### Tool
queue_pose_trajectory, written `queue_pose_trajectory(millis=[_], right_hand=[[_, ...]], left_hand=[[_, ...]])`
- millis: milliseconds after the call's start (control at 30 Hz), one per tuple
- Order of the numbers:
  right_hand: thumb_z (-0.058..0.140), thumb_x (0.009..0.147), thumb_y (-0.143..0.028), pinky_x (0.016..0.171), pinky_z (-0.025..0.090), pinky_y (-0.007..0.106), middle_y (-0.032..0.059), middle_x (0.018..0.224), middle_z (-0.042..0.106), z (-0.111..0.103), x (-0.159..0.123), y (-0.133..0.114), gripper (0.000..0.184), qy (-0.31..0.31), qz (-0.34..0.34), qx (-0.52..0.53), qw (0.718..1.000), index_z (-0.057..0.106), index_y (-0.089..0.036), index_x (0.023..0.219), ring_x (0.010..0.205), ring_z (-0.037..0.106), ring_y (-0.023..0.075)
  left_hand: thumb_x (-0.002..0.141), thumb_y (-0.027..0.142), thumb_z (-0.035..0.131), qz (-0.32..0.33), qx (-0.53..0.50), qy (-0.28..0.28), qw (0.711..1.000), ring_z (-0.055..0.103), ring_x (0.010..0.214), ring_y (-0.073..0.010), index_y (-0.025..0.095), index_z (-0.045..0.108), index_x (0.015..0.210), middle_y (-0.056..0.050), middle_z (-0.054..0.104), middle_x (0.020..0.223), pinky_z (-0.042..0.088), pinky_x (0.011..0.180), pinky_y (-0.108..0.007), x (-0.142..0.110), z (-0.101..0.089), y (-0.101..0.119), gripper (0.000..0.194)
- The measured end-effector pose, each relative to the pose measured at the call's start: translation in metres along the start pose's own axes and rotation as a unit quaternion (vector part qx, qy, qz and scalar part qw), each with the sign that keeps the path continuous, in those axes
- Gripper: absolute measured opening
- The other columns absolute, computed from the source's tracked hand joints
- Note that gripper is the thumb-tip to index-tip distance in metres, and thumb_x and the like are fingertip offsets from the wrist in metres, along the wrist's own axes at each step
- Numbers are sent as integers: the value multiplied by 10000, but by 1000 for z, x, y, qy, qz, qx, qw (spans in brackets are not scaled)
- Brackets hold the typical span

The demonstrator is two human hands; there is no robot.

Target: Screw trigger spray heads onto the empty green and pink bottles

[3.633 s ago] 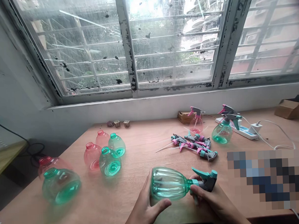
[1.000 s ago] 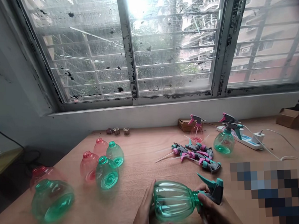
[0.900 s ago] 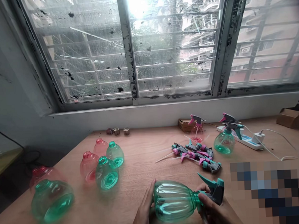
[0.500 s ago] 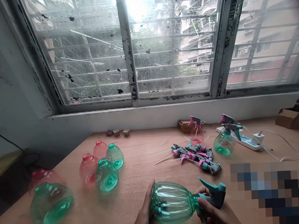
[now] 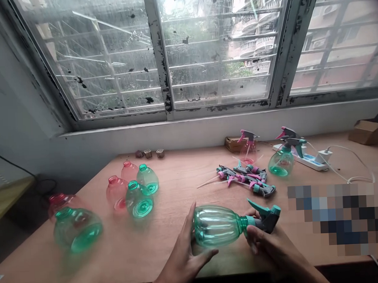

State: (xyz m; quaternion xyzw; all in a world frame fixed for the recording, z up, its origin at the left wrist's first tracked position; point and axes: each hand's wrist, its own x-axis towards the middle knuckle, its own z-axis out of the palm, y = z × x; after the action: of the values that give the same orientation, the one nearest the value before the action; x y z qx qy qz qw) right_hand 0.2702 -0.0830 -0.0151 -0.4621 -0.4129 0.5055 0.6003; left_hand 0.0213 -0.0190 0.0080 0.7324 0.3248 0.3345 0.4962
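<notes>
Left hand (image 5: 181, 262) splayed open against the green spray bottle (image 5: 216, 226), right hand (image 5: 271, 248) curled shut round its sprayer head (image 5: 267, 219), loose bottles (image 5: 138, 204) off at 10 o'clock

Bottles (image 5: 139, 204) bunched on the left of the desk (image 5: 168, 251), small pots (image 5: 149, 153) behind them along the back! Loose spray heads (image 5: 247, 177) right of centre, two assembled sprayers (image 5: 282, 162) just behind, power strip (image 5: 312, 161) tucked beside those, cardboard box (image 5: 368, 132) far right, window (image 5: 172, 54) behind everything!
</notes>
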Motion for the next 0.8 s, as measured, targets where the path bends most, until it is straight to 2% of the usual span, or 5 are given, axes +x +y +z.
queue_pose_trajectory(millis=[200,367,500,667,800], right_hand=[[804,772,-564,452,323,229,-54,547,567,2,-3,-4,475,5,8,-12,1000,584,-194,972,445,464,119],[792,789,-542,459,365,246,-3,647,680,0,-1,-3,453,-8,4,-11,1000,574,-196,985,460,545,142],[790,785,-542,442,355,241,7,668,703,-1,-1,-2,444,-1,-3,-15,1000,564,-202,961,432,561,143],[778,800,-539,456,349,243,17,688,705,-3,0,0,449,-11,6,-30,999,564,-183,968,440,565,137],[783,802,-530,470,376,256,12,689,704,-3,1,0,458,-9,0,-30,1000,541,-190,989,452,569,141]], left_hand=[[744,416,881,-26,-119,-25,992,239,1524,-353,225,3,1614,-141,183,1682,236,1260,-485,0,0,-4,1252],[814,437,828,-19,-85,-38,995,292,1499,-371,196,214,1593,-157,348,1619,174,1271,-511,2,-2,0,1021],[887,462,741,-7,-103,-46,994,410,1442,-352,217,47,1615,-155,396,1588,271,1238,-506,1,-1,5,1036],[826,412,805,-48,-48,-30,997,113,1555,-328,188,-4,1617,-115,184,1685,99,1284,-464,-3,-3,8,1152],[831,424,797,-43,-77,-45,995,216,1530,-351,178,137,1611,-128,253,1665,145,1278,-481,-2,-4,11,1052]])
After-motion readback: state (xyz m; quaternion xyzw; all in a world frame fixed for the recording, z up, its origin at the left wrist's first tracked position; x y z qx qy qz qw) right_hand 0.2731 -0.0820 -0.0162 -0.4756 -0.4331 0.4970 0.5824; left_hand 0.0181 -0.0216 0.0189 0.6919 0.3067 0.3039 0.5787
